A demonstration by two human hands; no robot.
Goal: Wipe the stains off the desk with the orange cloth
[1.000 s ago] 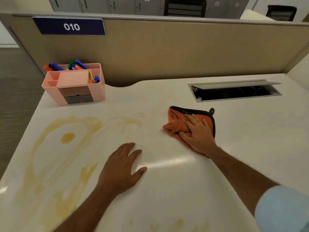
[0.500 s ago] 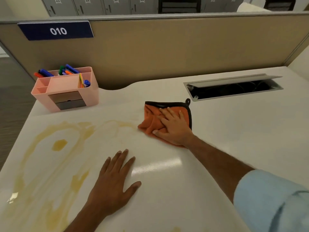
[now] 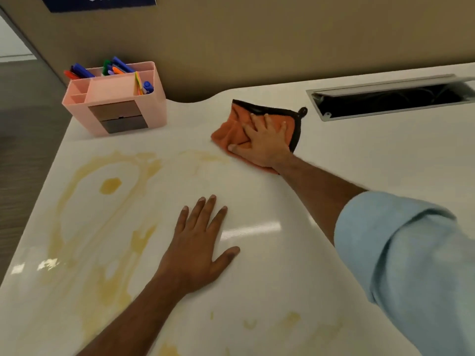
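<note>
My right hand [image 3: 264, 141] presses flat on the orange cloth [image 3: 232, 128], which has a black trim and lies bunched on the white desk [image 3: 359, 160] near its back edge. Just left of the cloth runs a faint yellow streak. Wide yellow-brown stains [image 3: 110, 185] ring the left half of the desk, and smaller marks [image 3: 290, 318] sit near the front edge. My left hand [image 3: 198, 247] lies flat on the desk with fingers spread, holding nothing, to the right of the big stain.
A pink desk organiser [image 3: 115, 98] with coloured pens stands at the back left corner. An open cable hatch [image 3: 390, 100] is set into the desk at the back right. A beige partition [image 3: 257, 42] closes off the rear. The desk's left edge drops to the floor.
My right hand has slid the cloth away from me and to the left, towards the back edge and the organiser. My left hand has stayed flat on the desk.
</note>
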